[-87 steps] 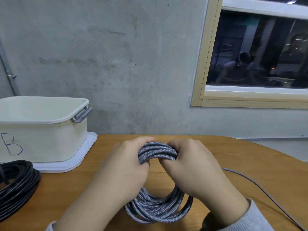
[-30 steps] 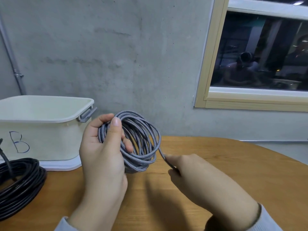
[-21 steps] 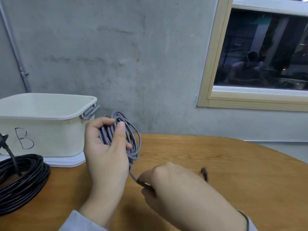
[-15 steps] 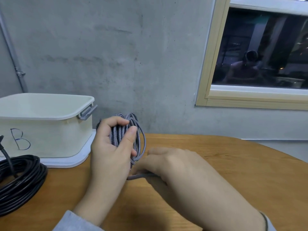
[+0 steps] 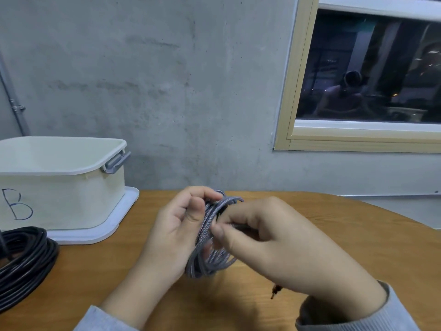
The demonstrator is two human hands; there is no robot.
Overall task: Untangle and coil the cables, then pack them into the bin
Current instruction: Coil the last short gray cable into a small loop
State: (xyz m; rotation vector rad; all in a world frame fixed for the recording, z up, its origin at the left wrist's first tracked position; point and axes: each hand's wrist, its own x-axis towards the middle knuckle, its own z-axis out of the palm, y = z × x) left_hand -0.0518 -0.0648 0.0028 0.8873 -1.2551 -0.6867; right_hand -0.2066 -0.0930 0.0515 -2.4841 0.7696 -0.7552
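The left hand (image 5: 177, 225) holds the grey braided fabric cable coil (image 5: 210, 237) upright just above the round wooden desk (image 5: 334, 235), its fingers (image 5: 198, 194) curled over the top of the loops and the thumb pressed against their near face, a grip that looks meant to keep the turns stacked so they do not spring apart. The right hand (image 5: 267, 237) is close against the coil's right side, its fingers curled and its thumb and forefinger pinching what seems to be the cable's loose tail where it crosses the bundle; probably the tail is being wound round the loops to bind them, though the exact path of the strand is hidden behind the knuckles. A small metal plug tip (image 5: 275, 290) pokes out below the right wrist, just over the desk, and it is likely the free end of this same cable. The cream plastic bin marked with a blue letter B (image 5: 71, 199) stands open at the left rear of the desk on its white lid (image 5: 114, 225), near enough for the left hand to carry the bundle across once it is tied. A coil of thick black cable (image 5: 21, 261) lies on the desk in front of the bin, outside it, so by my judgement neither cable is packed yet and the grey one is near the end of its coiling step.
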